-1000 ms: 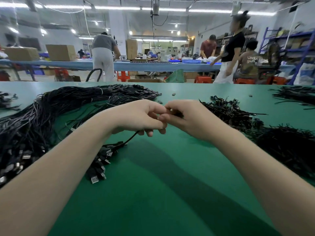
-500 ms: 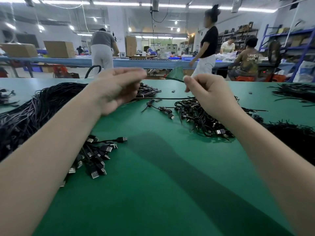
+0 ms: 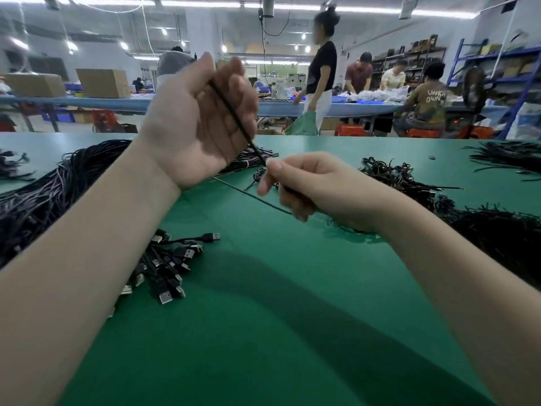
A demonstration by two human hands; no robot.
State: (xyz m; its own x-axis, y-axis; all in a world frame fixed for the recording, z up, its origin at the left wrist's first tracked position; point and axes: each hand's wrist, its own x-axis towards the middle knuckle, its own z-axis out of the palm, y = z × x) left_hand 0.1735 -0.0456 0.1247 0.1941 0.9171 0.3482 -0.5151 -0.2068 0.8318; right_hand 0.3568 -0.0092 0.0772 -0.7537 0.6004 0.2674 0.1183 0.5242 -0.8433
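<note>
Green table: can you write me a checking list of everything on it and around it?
Surface: green table, flat, arm shadow across it.
Job's things: one black cable stretched between both hands.
Clutter: USB plug bundle; tangled pile.
Hands: left hand raised, gripping the cable; right hand pinches it lower down.
Cables: big cable heap at left.
Surroundings: people at a blue bench; cardboard boxes; shelves.
</note>
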